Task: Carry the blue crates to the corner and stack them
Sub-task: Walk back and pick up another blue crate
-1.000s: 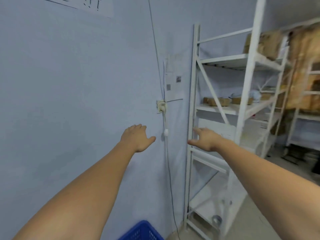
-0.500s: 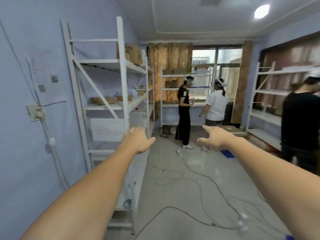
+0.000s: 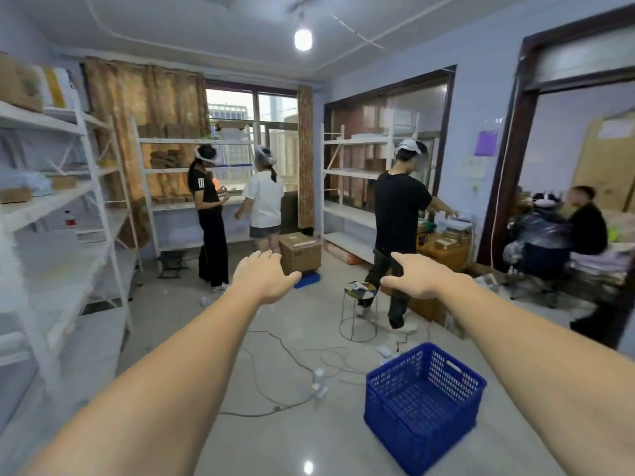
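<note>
An empty blue plastic crate (image 3: 424, 405) with perforated walls stands on the floor at the lower right, below my right forearm. Both my arms are stretched out forward at chest height. My left hand (image 3: 263, 276) is open with fingers apart and holds nothing. My right hand (image 3: 417, 274) is likewise open and empty, well above and beyond the crate. A small flat blue thing (image 3: 308, 280) lies on the floor further back, under a cardboard box (image 3: 300, 252).
White metal shelves (image 3: 51, 214) line the left wall. Loose cables (image 3: 292, 365) and plugs trail across the floor. A wire stool (image 3: 359, 310) stands mid-room. Three people (image 3: 398, 218) stand by the far shelves; another sits in the doorway at right.
My view has swung right, from the blue wall and corner shelf to the open room. The blue crate on the floor has come into view. Both hands stayed open and outstretched.
</note>
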